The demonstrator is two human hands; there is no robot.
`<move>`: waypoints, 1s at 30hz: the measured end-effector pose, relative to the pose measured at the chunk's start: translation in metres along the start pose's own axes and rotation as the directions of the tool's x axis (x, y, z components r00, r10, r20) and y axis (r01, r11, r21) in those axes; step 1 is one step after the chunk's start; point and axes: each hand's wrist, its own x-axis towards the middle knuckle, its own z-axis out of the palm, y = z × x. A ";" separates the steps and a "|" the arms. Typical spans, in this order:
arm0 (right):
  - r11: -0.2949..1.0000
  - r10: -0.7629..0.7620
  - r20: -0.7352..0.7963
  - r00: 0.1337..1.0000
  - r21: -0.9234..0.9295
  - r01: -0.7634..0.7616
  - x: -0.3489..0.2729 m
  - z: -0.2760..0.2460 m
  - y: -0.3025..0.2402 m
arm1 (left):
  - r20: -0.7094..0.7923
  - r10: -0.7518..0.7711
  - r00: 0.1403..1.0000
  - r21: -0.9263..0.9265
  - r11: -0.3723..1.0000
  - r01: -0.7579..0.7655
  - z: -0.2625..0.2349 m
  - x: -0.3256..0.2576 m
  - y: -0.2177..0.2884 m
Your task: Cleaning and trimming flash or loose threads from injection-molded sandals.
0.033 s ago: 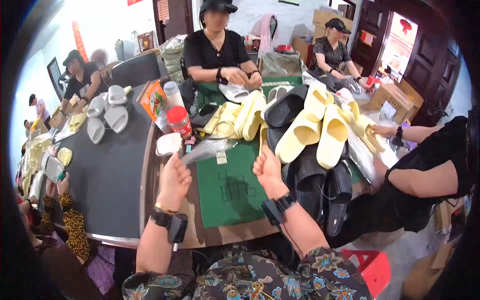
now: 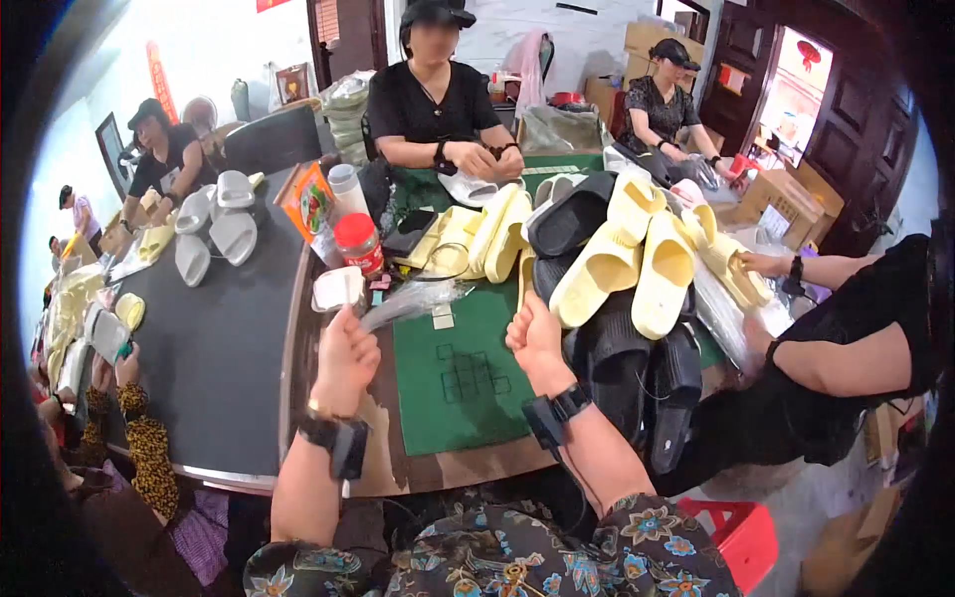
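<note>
My left hand [image 2: 346, 360] is closed, knuckles curled in, just below a small white square tub [image 2: 338, 288]; whether it grips anything is hidden. My right hand [image 2: 535, 343], closed as well, is raised at the right edge of a green mat [image 2: 468, 398], beside a heap of slippers. A yellow slipper [image 2: 524, 274] shows directly above its thumb; I cannot tell whether the fingers touch it. Yellow slippers [image 2: 662, 284] lie on top of black slippers [image 2: 622, 343] in the heap. Clear plastic bags [image 2: 416, 301] lie on the mat between my hands.
A red-lidded jar [image 2: 358, 244], a bottle [image 2: 346, 187] and an orange packet [image 2: 310, 204] stand at left. Grey slippers [image 2: 233, 236] lie on the dark table [image 2: 224, 348]. Co-workers sit around; one person's arm [image 2: 846, 360] reaches in from the right. A red stool [image 2: 741, 537] is behind right.
My hands stay almost still, both closed. The view has shifted very slightly. The seated person at the far right has moved their hands a little.
</note>
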 end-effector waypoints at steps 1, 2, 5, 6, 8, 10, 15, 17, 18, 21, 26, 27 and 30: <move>1.000 0.019 -0.030 0.999 0.025 -0.018 0.006 0.009 0.003 | -0.028 -0.016 0.999 -0.021 1.000 0.015 0.004 0.004 0.003; 1.000 0.015 -0.002 1.000 0.024 -0.015 0.014 0.020 0.007 | -0.056 -0.033 0.998 -0.041 0.999 0.031 0.012 0.010 0.001; 0.996 0.090 -0.058 0.994 0.003 -0.090 0.032 0.036 0.013 | 0.071 -0.074 0.995 0.046 0.996 0.071 0.032 0.011 -0.041; 0.993 0.117 -0.004 0.993 0.019 -0.117 0.027 0.039 0.016 | 0.111 -0.104 0.988 0.074 0.993 0.096 0.031 0.006 -0.041; 0.997 0.073 0.100 0.992 -0.008 -0.073 0.006 0.028 0.009 | 0.010 -0.016 1.000 -0.021 1.000 0.017 0.006 0.003 -0.014; 0.998 0.053 0.084 0.995 0.013 -0.055 -0.001 0.012 0.007 | -0.027 0.009 1.000 -0.173 0.985 -0.014 -0.026 0.002 0.015; 0.990 0.140 0.076 0.987 0.016 -0.142 0.029 0.006 0.049 | 0.084 -0.183 0.979 -0.107 0.976 0.192 -0.011 0.019 -0.047; 0.992 0.093 0.044 0.995 -0.086 -0.089 0.035 -0.008 0.054 | 0.030 -0.148 0.989 -0.042 0.988 0.149 -0.003 0.010 -0.035; 0.989 0.110 0.042 0.993 -0.108 -0.105 0.036 -0.019 0.054 | 0.070 -0.083 0.994 -0.002 0.996 0.084 -0.013 0.009 -0.024; 0.974 0.214 0.047 0.976 -0.084 -0.209 0.041 -0.046 0.063 | -0.023 0.150 0.988 0.220 0.965 -0.141 -0.027 -0.015 0.024; 0.972 0.229 0.117 0.966 -0.070 -0.222 0.032 -0.043 0.064 | -0.307 0.427 0.851 0.035 0.898 -0.438 -0.099 -0.030 0.121; 0.974 0.218 0.093 0.972 -0.082 -0.210 0.033 -0.040 0.064 | -0.421 0.440 0.793 0.014 0.877 -0.479 -0.106 -0.030 0.133; 0.977 0.196 0.106 0.975 -0.105 -0.185 0.033 -0.038 0.065 | -0.558 0.426 0.712 -0.036 0.845 -0.534 -0.137 -0.019 0.150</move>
